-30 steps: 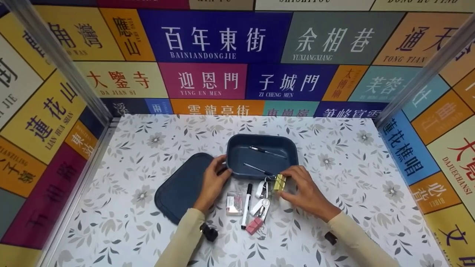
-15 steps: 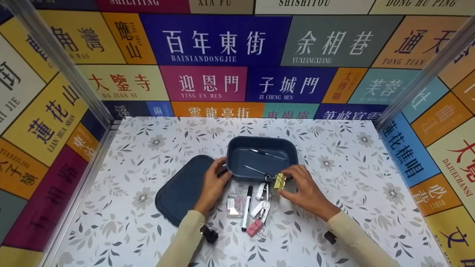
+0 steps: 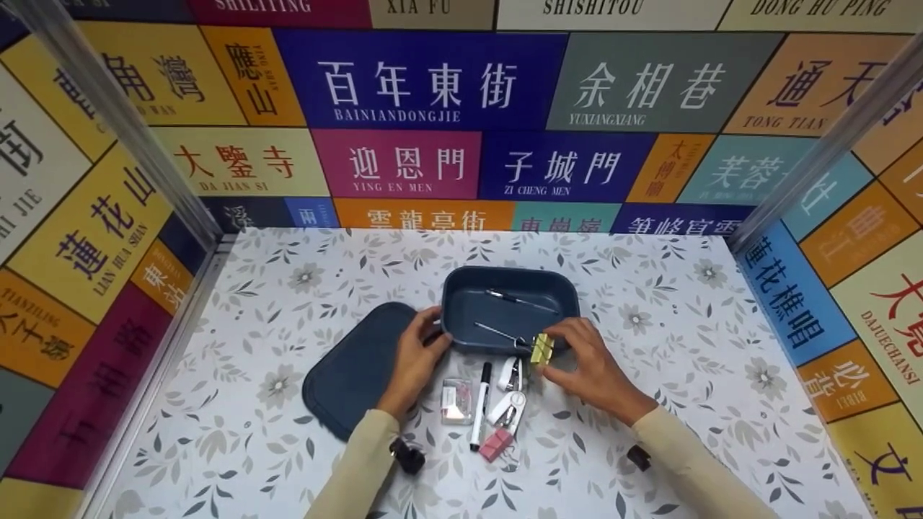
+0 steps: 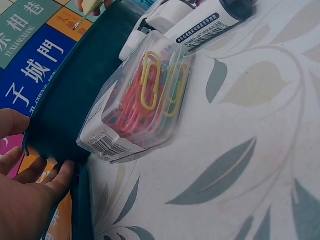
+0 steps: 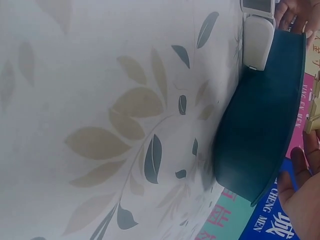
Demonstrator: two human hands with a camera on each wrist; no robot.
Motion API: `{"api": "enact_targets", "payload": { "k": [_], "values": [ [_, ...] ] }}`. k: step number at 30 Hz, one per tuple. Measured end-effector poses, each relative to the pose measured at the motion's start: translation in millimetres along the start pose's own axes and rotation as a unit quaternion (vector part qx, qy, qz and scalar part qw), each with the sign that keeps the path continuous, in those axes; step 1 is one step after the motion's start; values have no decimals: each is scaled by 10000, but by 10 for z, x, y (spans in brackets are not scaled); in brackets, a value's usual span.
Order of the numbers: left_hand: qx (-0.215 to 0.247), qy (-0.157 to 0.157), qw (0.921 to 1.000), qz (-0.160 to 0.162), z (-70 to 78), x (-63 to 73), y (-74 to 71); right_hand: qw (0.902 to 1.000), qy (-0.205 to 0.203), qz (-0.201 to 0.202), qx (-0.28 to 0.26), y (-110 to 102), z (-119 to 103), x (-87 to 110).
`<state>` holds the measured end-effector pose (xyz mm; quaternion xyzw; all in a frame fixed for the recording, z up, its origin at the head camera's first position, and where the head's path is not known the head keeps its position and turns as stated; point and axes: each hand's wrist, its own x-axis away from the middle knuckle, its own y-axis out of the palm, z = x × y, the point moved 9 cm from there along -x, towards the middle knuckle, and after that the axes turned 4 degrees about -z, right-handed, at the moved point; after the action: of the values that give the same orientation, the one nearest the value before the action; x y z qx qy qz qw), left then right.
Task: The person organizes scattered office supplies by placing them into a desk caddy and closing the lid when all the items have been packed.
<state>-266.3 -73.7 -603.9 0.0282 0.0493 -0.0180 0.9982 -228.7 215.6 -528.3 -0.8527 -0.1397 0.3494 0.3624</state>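
Note:
My right hand [image 3: 593, 367] pinches a yellow binder clip [image 3: 542, 349] between thumb and fingers. The clip's wire handles point left and overlap the front rim of a dark blue box [image 3: 505, 346] in the head view. Two thin pens, one a black-and-clear pen [image 3: 505, 294], lie inside the box. My left hand [image 3: 417, 357] holds the box at its left front corner. In the left wrist view its fingertips [image 4: 62, 175] rest against the box wall. In the right wrist view only the clip's edge [image 5: 314, 112] shows, above the box's rim.
A dark blue lid [image 3: 353, 375] lies left of the box, partly under my left hand. In front of the box are a clear case of paper clips [image 3: 456, 401], a black-capped white marker [image 3: 479, 418], white clipper-like items [image 3: 508, 408] and a pink binder clip [image 3: 496, 444].
My right hand has moved the yellow binder clip slightly up and left, closer over the box's front rim. My left hand keeps its place at the box corner.

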Motion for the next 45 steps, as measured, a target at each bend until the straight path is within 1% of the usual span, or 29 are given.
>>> {"api": "enact_targets", "payload": {
  "k": [7, 14, 18, 28, 34, 36, 42, 45],
  "values": [
    [80, 103, 9999, 113, 4, 3, 0, 9993, 332, -198, -2, 55, 65, -26],
    [91, 95, 9999, 11, 13, 13, -3, 9952, 928, -268, -159, 47, 190, -53],
    [90, 28, 10000, -18, 3, 4, -6, 9931, 1133, -256, -176, 41, 242, -59],
    [15, -12, 10000, -28, 2, -4, -6, 9916, 1275, -199, -71, 35, 302, -108],
    [-57, 86, 9999, -27, 6, -15, -1, 9928, 1195, -51, 14, 8, 319, -148],
    [-96, 95, 9999, -24, 5, -20, -3, 9924, 1229, -37, 16, 5, 339, -155],
    [-201, -52, 9998, -50, -29, -10, -17, 9897, 1428, -60, 67, 9, 421, -150],
    [-186, -48, 9998, -69, -15, -3, -12, 9898, 1423, -23, 74, -9, 436, -159]
  ]
}}
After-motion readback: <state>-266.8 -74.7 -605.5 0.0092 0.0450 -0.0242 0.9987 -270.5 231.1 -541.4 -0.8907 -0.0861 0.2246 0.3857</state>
